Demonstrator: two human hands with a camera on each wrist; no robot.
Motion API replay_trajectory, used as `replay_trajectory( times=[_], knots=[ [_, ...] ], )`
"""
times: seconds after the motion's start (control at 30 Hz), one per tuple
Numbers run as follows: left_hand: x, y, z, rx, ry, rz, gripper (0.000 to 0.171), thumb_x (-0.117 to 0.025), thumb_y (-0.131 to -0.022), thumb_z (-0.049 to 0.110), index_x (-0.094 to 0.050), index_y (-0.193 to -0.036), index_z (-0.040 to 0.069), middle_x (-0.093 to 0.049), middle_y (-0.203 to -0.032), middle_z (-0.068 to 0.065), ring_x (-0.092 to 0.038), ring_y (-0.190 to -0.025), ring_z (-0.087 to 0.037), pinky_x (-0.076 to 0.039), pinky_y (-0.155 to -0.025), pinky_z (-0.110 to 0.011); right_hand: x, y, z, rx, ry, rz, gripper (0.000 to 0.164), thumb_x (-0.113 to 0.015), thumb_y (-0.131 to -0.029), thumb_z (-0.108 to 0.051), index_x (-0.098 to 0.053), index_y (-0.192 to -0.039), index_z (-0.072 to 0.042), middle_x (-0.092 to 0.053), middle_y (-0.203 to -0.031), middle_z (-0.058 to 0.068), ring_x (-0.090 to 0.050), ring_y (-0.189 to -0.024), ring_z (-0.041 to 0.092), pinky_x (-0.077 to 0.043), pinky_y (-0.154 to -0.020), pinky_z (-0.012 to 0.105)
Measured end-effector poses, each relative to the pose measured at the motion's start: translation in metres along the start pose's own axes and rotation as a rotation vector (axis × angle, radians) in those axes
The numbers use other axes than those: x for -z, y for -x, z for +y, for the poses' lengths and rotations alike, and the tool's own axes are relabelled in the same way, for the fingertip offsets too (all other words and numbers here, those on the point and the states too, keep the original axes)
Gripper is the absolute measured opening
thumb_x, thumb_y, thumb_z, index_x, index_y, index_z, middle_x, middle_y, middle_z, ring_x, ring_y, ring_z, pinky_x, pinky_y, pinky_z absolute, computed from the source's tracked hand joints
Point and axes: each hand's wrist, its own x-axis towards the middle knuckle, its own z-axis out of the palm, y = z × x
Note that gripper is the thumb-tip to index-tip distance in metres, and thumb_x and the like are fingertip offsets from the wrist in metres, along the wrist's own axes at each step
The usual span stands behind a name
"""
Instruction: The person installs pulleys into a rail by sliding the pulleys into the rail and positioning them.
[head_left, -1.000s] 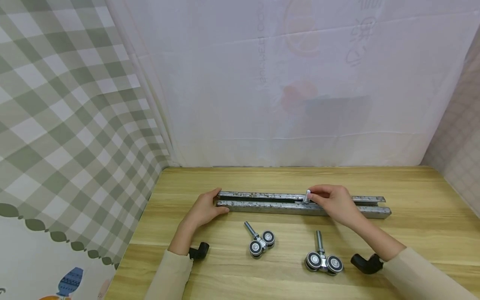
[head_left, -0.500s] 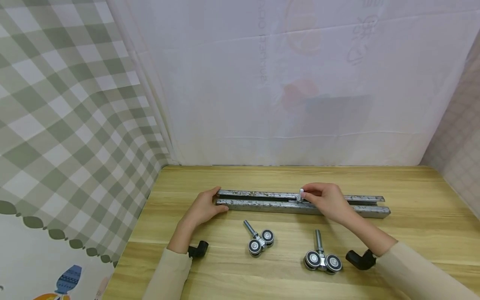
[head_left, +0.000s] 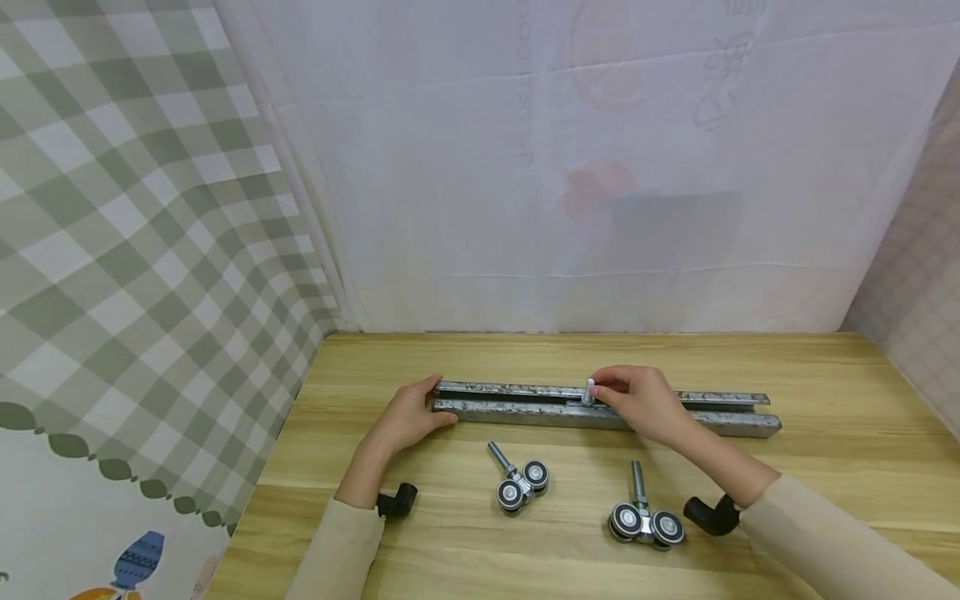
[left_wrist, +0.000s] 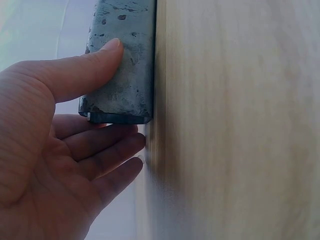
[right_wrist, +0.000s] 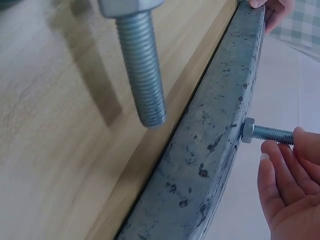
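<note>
A long galvanised steel channel rail point(head_left: 525, 412), its open slot facing up, lies across the table. At its left end, my left hand point(head_left: 407, 417) holds it, thumb on the near side and fingers at the end and far side. My right hand point(head_left: 648, 402) pinches a threaded bolt point(head_left: 588, 392) that stands up from the slot near the rail's middle. In the right wrist view a hex nut point(right_wrist: 248, 130) sits at the bolt's base, right at the slot. Whatever the bolt joins inside the rail is hidden.
Two roller trolleys with bolt stems lie in front of the rail: a left trolley point(head_left: 522, 486) and a right trolley point(head_left: 645, 525). The wooden table point(head_left: 450, 550) meets a white curtain point(head_left: 450, 250) behind and a checked cloth point(head_left: 187, 208) at left.
My right hand has slid the bolt leftward along the rail's slot. My left hand stays at the rail's left end, and both loose trolleys lie where they were.
</note>
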Motion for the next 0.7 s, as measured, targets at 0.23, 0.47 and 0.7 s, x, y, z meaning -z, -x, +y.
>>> replay_trajectory(
  times=[0.23,0.47,0.7],
  knots=[
    [0.000,0.000,-0.001,-0.001,0.001,0.000,0.085,-0.085,-0.092,0.028,-0.042,-0.159,0.001,-0.048,-0.158,-0.021,-0.043,-0.147,-0.039,-0.040,-0.118,-0.055,-0.007,-0.004,-0.005,0.011,0.002,0.004,0.018,-0.075,-0.098,-0.008,-0.078,-0.112,0.002,-0.078,-0.101,0.012,-0.075,-0.091,0.027,-0.063,-0.072,0.039],
    [-0.003,-0.002,-0.004,-0.001,-0.005,-0.002,0.085,-0.085,-0.091,0.030,-0.042,-0.159,0.002,-0.048,-0.158,-0.020,-0.043,-0.147,-0.038,-0.041,-0.117,-0.055,-0.012,-0.007,-0.007,0.016,-0.010,0.001,0.016,-0.075,-0.098,-0.008,-0.078,-0.111,0.002,-0.078,-0.100,0.011,-0.075,-0.091,0.027,-0.063,-0.073,0.040],
    [-0.003,-0.001,-0.005,0.003,-0.009,0.004,0.085,-0.085,-0.091,0.030,-0.042,-0.160,0.003,-0.048,-0.158,-0.020,-0.043,-0.147,-0.038,-0.041,-0.117,-0.056,-0.018,-0.010,-0.009,0.022,-0.007,0.001,0.016,-0.075,-0.098,-0.008,-0.078,-0.110,0.001,-0.078,-0.099,0.009,-0.075,-0.089,0.025,-0.063,-0.072,0.039]
  ],
)
